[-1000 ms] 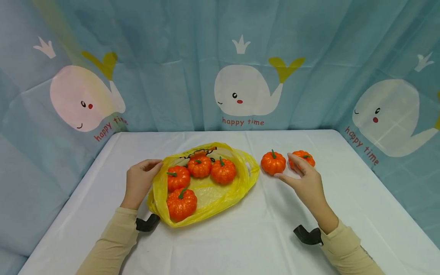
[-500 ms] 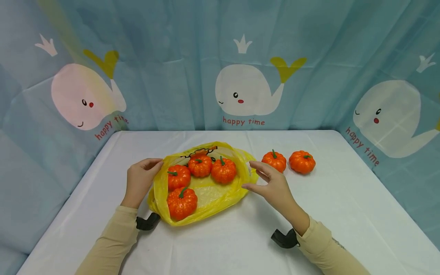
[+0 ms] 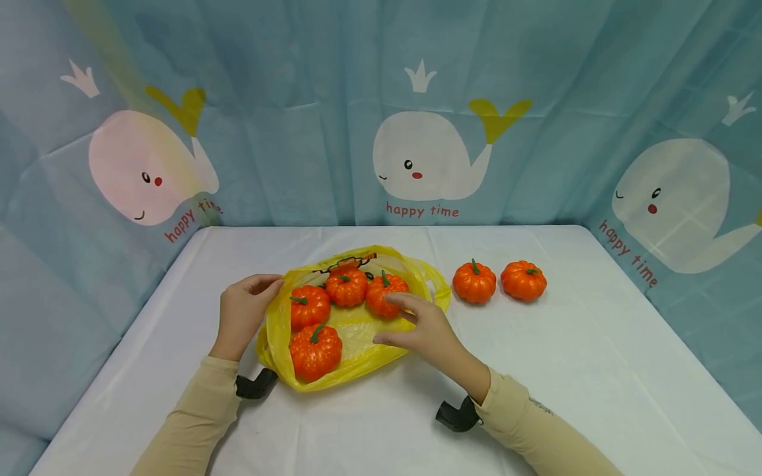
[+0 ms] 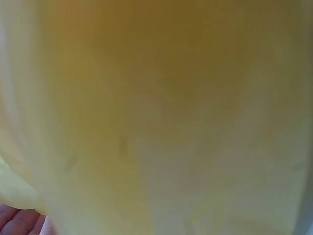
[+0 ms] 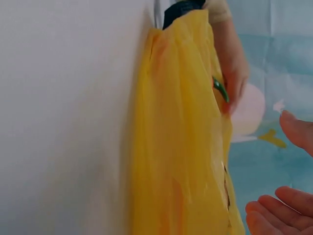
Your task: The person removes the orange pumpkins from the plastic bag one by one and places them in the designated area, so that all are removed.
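A yellow plastic bag (image 3: 276, 336) stands on the table with its mouth open upward, holding several small orange pumpkins (image 3: 316, 358) with green stems. My left hand (image 3: 241, 314) pinches the bag's left rim. Over the right part of the mouth hovers my right hand (image 3: 427, 329), thumb and fingers spread with nothing between them; it overlaps the rightmost pumpkin (image 3: 383, 299) inside. Blurred yellow plastic (image 4: 195, 122) fills the left wrist view. In the right wrist view the bag's side (image 5: 181, 122) shows, with the right fingers (image 5: 279, 215) apart from it.
Two more orange pumpkins, one upright (image 3: 474, 284) and one tilted (image 3: 524, 281), sit on the white-covered table (image 3: 595, 344) right of the bag. A blue curtain (image 3: 297, 145) with whale prints hangs behind the table and along its sides.
My right hand has moved left from beside the two loose pumpkins to over the bag's mouth, its fingers still spread. The left hand, bag and pumpkins have stayed in place.
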`<state>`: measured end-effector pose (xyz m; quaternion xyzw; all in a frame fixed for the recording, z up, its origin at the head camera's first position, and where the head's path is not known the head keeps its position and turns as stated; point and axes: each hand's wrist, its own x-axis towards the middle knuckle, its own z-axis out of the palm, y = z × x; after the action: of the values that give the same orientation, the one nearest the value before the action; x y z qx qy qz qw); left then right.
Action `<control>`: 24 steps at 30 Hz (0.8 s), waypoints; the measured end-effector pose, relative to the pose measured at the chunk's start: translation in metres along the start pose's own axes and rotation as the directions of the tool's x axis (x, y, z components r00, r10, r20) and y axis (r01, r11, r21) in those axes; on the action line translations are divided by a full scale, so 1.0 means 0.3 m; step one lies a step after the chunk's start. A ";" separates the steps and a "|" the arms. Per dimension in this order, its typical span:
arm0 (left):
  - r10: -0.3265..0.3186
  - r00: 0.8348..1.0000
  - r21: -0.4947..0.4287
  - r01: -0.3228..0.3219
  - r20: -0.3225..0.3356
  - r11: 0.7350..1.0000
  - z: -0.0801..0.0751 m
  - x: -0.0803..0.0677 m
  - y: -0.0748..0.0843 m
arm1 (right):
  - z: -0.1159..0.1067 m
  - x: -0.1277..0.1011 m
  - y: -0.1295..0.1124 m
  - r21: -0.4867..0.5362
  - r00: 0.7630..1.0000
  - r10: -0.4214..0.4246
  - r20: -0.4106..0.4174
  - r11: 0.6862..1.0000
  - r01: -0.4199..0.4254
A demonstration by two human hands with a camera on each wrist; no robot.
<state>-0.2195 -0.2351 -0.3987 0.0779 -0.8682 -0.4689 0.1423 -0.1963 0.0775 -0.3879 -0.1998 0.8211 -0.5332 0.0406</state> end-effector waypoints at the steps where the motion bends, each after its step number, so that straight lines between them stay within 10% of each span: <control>1: 0.002 1.000 -0.003 -0.002 0.001 1.000 0.000 0.000 0.000 | 0.010 0.004 -0.003 0.011 1.000 0.002 0.015 1.000 -0.002; 24: 0.010 1.000 -0.009 -0.010 -0.005 1.000 0.000 0.007 -0.007 | 0.202 0.074 -0.048 0.129 0.984 0.011 0.179 0.991 -0.034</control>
<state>-0.2216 -0.2369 -0.4002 0.0742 -0.8660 -0.4720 0.1473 -0.1957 0.0122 -0.3978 -0.2343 0.7794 -0.5657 0.1330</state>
